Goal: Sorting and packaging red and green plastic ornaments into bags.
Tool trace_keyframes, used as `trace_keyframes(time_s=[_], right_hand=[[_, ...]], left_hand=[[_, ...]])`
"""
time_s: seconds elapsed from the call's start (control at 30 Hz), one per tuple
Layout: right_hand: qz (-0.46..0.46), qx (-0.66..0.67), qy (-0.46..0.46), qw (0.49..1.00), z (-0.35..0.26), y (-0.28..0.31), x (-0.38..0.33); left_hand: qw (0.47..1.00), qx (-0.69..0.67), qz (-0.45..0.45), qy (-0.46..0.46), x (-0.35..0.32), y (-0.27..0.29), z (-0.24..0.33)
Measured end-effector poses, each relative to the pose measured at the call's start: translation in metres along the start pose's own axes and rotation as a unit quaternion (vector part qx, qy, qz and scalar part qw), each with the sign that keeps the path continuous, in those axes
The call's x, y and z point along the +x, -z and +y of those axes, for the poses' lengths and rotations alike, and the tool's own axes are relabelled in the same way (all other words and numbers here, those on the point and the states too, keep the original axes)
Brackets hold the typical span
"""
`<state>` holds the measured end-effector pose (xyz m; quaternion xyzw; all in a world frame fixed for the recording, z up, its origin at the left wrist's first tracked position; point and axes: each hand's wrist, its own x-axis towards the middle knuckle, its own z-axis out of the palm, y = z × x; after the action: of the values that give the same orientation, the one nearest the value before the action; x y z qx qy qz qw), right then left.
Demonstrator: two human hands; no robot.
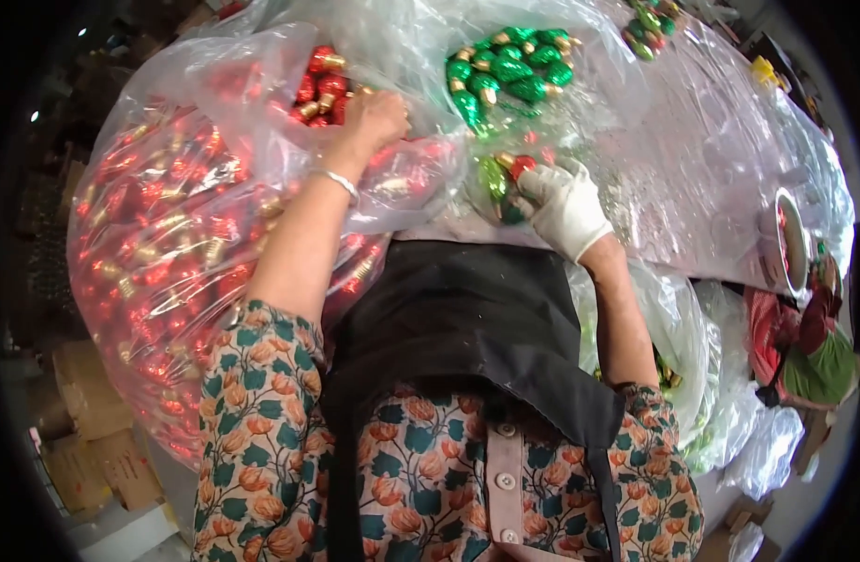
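My bare left hand [378,117], with a bracelet at the wrist, is curled at the mouth of a clear plastic bag [261,56]. Beside its fingers are several shiny red bulb-shaped ornaments [330,86] with gold caps; what the fingers hold, if anything, is hidden. A white glove covers my right hand [570,206], whose fingers are closed on a small red ornament [521,166] with a gold cap. Touching or very near that hand are a light green ornament [492,176] and a darker green one [511,214]. Farther off, glittery green ornaments [511,70] lie in a cluster.
A large bag of red ornaments [168,244] bulges at the left. Clear plastic sheeting [683,159] covers the table on the right, where a white bucket [784,244] stands. Another person's clothed body [814,365] shows at the right edge. Cardboard boxes [93,464] sit lower left.
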<state>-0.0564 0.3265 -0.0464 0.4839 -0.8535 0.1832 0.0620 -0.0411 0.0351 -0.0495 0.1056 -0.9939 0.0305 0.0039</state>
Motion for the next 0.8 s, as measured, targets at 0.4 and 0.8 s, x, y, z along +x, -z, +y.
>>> trace_keyframes(time_s=[0.4,0.8], right_hand=[[-0.031,0.002,0.015,0.999,0.033,0.019,-0.021],[0.099,0.036,0.086,0.991,0.028,0.017,-0.038]], left_hand=[[0.944,-0.295,0.113,-0.096,-0.021,0.06,0.026],[0.9,-0.303,0.12,-0.289,-0.06,0.033,0.114]])
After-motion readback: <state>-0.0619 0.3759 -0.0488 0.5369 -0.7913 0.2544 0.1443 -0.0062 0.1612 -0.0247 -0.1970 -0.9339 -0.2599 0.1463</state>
